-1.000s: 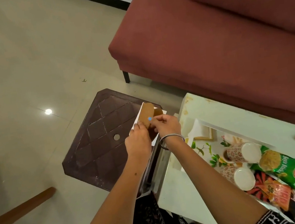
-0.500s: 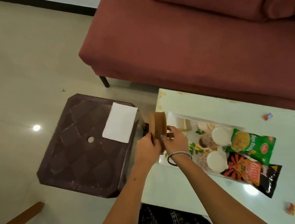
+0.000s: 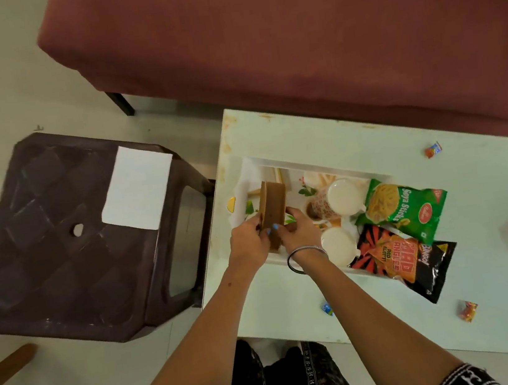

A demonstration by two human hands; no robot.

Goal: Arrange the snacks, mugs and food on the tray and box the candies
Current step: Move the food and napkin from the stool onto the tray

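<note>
Box (image 3: 273,210): brown cardboard, on edge, over tray (image 3: 317,164) left end; left hand (image 3: 248,242) & right hand (image 3: 300,231) both pinching it. Mugs (image 3: 343,196), 2 snack bags right of tray centre. Candies (image 3: 433,149) loose on table (image 3: 479,226). Risk: box slips, knocks mugs.

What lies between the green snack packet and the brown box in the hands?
In the head view, a mug on its side lies between the green snack packet and the brown box.
</note>
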